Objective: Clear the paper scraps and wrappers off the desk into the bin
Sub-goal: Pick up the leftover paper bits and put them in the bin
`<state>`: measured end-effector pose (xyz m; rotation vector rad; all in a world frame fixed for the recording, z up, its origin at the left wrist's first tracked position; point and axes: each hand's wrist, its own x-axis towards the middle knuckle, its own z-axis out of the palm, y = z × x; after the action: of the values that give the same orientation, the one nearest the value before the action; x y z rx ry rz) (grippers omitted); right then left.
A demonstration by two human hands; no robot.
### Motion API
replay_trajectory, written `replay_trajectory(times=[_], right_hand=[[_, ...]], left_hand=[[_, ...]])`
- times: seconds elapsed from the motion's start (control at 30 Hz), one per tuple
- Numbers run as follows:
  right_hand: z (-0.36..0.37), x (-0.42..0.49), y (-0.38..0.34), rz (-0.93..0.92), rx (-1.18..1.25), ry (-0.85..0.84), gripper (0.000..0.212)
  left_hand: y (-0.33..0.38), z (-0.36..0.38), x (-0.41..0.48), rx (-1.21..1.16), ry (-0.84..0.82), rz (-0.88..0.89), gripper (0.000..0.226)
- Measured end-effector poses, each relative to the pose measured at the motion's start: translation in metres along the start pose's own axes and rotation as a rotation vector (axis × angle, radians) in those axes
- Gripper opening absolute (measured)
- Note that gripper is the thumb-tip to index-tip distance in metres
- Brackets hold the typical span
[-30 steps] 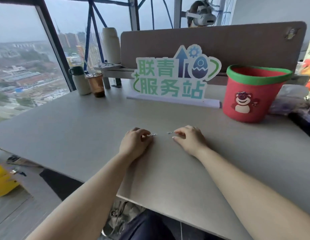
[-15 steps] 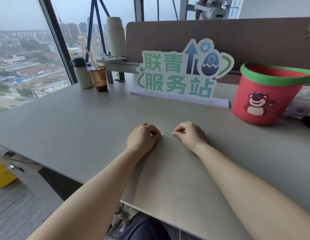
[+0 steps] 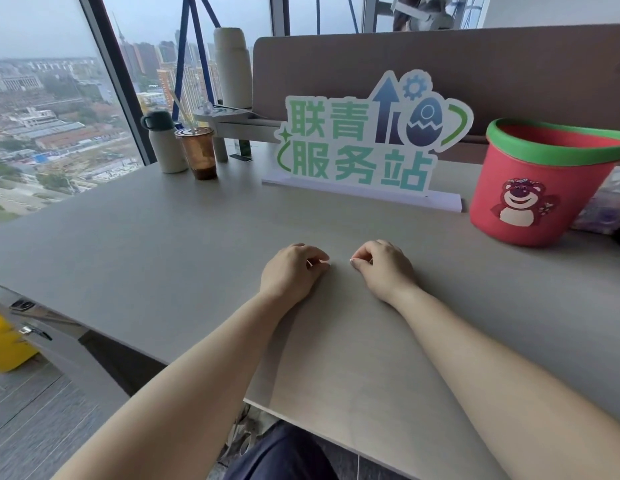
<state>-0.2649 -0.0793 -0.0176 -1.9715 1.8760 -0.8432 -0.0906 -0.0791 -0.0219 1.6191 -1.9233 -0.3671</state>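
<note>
Both fists rested curled on the desk (image 3: 163,244), the left hand (image 3: 292,271) pinching a tiny scrap (image 3: 323,261), the right hand's (image 3: 384,266) grip unclear, the bin (image 3: 543,188) at two o'clock.

Soft, even daylight comes in through the big window (image 3: 59,109) on the left, under a grey hazy sky, so the scene is bright but flat. The bench (image 3: 163,244) shows no glare, and only faint, soft-edged shadows lie under the forearms and beside the red bin (image 3: 530,199). The wide lens bends the window frame and bench edges, and the picture turns smeared toward its corners and lower left floor.
</note>
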Motion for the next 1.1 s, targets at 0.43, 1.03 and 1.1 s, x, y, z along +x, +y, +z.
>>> replay_trajectory(times=[0.43,1.03,1.1], right_hand=[[0.0,0.002,0.001,-0.049,-0.067,-0.025,0.011],[-0.01,0.036,0.015,-0.103,-0.036,-0.134,0.01],[-0.006,0.03,0.015,-0.131,-0.075,-0.089,0.011]], left_hand=[[0.004,0.003,0.004,0.112,-0.004,0.049,0.011],[-0.009,-0.004,0.026,-0.095,-0.093,0.036,0.005],[-0.007,-0.001,0.019,-0.089,-0.068,0.026,0.005]])
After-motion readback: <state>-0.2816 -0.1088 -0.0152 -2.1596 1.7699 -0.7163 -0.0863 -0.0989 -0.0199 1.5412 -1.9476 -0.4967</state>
